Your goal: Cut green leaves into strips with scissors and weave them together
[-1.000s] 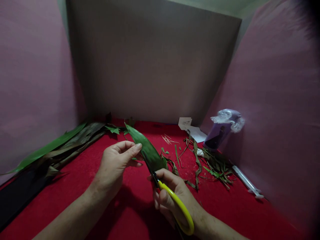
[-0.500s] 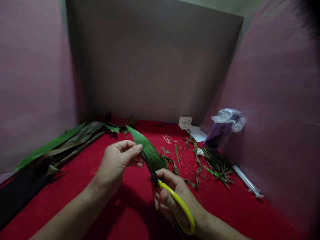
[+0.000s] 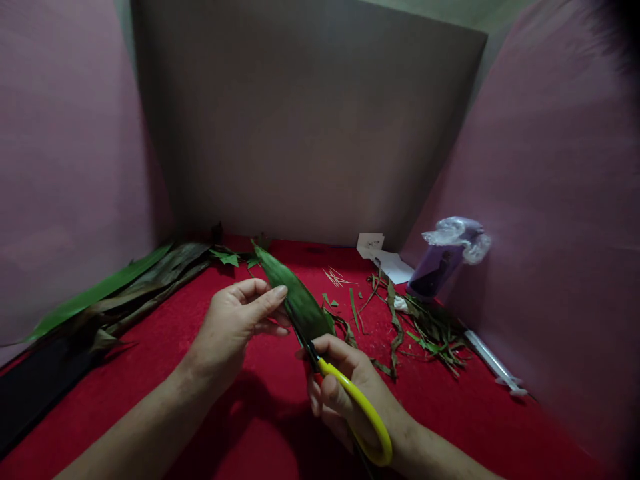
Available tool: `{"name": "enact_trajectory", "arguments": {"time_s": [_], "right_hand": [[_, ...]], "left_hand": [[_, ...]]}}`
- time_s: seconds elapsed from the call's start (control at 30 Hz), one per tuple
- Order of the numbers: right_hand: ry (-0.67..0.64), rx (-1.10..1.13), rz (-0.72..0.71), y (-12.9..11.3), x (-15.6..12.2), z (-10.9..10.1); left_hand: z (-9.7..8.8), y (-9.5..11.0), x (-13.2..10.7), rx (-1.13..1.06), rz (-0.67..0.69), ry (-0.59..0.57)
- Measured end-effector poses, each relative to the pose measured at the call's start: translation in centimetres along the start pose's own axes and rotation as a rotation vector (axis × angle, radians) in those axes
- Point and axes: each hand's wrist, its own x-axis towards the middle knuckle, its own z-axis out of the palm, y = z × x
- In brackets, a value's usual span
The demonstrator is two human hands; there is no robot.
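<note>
Between thumb and fingers, my left hand point(image 3: 245, 320) pinches the left edge of a long green leaf point(image 3: 295, 297), its pointed tip aimed up and away. My right hand point(image 3: 345, 380) is closed round a pair of scissors with a yellow handle point(image 3: 367, 413). The dark blades lie along the leaf's lower left edge, partly hidden by the leaf and my fingers, so how far apart they are is unclear. Both hands hover above the red cloth point(image 3: 260, 407).
Long green and dried leaves point(image 3: 145, 280) lie at the left beside a black item point(image 3: 40, 387). Toothpicks point(image 3: 337, 277), paper point(image 3: 393, 267), dry leaf strips point(image 3: 395, 327), cut stems point(image 3: 435, 333), a syringe point(image 3: 495, 363) and a purple container with plastic wrap point(image 3: 435, 267) sit at the right.
The leaf and scissors have shifted very slightly, the leaf tilting a little. Both hands keep their grips and nearly the same places.
</note>
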Motion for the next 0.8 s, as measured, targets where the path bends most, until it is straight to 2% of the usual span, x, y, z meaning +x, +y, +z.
{"name": "enact_trajectory", "arguments": {"time_s": [0.23,0.8], "right_hand": [[-0.007,0.000,0.009,0.04,0.01,-0.08],[0.012,-0.009,0.013,-0.03,-0.13,-0.05]], "left_hand": [[-0.29,-0.08,0.12,0.002,0.018,0.038],[-0.03,0.23,0.04,0.036,-0.001,-0.005]]}}
